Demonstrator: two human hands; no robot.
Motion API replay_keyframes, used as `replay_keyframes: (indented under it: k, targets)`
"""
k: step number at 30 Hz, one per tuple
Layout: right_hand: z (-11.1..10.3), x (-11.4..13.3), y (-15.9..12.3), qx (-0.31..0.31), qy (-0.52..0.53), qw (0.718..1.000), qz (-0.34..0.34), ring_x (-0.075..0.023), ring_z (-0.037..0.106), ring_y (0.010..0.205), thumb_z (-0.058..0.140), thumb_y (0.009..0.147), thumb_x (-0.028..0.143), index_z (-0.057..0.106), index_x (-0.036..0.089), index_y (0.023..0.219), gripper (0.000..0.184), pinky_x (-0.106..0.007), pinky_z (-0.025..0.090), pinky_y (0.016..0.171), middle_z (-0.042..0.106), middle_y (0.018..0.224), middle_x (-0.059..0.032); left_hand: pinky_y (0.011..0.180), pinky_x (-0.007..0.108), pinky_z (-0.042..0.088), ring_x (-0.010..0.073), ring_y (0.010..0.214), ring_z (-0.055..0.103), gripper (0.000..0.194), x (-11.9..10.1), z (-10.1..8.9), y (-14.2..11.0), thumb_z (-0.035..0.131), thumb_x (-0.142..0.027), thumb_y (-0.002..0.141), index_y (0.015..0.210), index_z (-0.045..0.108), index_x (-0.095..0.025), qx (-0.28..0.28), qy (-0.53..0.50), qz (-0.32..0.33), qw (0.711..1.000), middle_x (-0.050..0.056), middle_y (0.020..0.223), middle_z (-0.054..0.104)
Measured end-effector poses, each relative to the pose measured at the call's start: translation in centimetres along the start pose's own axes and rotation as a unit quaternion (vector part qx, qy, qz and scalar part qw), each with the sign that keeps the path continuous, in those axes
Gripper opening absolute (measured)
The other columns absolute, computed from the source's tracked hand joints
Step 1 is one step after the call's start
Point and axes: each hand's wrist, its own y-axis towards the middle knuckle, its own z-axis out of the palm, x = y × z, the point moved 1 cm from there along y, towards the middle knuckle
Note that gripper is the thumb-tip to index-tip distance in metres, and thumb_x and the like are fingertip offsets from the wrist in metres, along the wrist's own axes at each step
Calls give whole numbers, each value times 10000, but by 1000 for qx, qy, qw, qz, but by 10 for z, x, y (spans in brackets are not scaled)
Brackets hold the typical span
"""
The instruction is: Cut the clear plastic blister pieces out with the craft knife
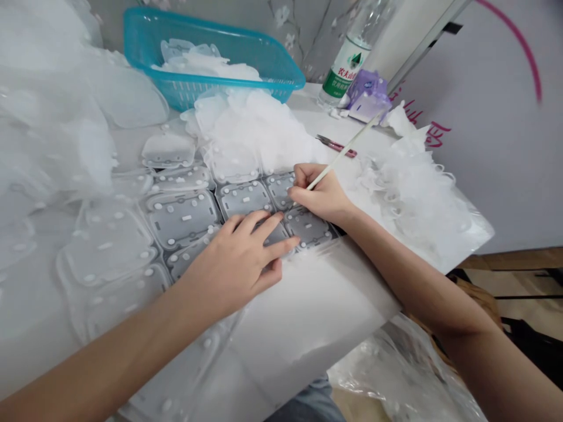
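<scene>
My left hand (235,261) lies palm down with its fingers spread over flat grey, rounded-square pieces (182,217) dotted with small white ovals. To its right, my right hand (323,192) pinches a thin pale stick (345,149) like a pen. The stick slants up to the right, and its lower end comes down near the edge of a grey piece (310,225) by my left fingertips. What the tip touches is too small to make out. Several such pieces sit side by side in rows, some under translucent white sheets.
Behind stand a blue basket (215,30) holding white pieces, a water bottle (342,70) and a purple packet (369,94). White sheets (264,126) are heaped before the basket. Small pink-handled snips (336,145) lie near white scraps (417,199). Plastic film (400,369) hangs below the table edge.
</scene>
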Motion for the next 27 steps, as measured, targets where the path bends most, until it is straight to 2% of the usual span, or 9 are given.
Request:
replay_keyframes:
  k: [4, 8, 17, 27]
  targets:
    - [1, -1, 1, -15, 5, 1000, 1, -44, 211, 472, 524, 604, 159, 272, 205, 508, 274, -212, 169, 447, 224, 470, 88, 864, 456, 437, 316, 1191, 487, 368, 0, 0, 1, 438, -275, 901, 1235, 591, -299, -2, 2, 1, 1000, 115, 1330, 543]
    - [-1, 0, 1, 14, -13, 1000, 4, -44, 207, 483, 518, 597, 144, 269, 203, 515, 269, -214, 163, 455, 223, 481, 87, 866, 459, 440, 317, 1196, 485, 367, 0, 0, 1, 439, -283, 901, 1233, 595, -298, -3, 1, -2, 1000, 113, 1302, 562]
    - [-28, 6, 9, 41, -118, 991, 39, -39, 189, 478, 525, 558, 113, 275, 200, 474, 278, -231, 135, 460, 202, 452, 93, 880, 465, 441, 318, 1210, 483, 369, -1, 0, 2, 442, -270, 900, 1235, 594, -297, 2, 0, -6, 1000, 112, 1360, 529]
    - [-33, 6, 8, 63, -160, 985, 5, -50, 193, 500, 532, 573, 138, 269, 196, 498, 279, -233, 141, 481, 194, 480, 88, 892, 458, 435, 309, 1215, 488, 375, -1, -1, -1, 430, -273, 909, 1252, 581, -292, 4, -6, -6, 1000, 109, 1376, 522]
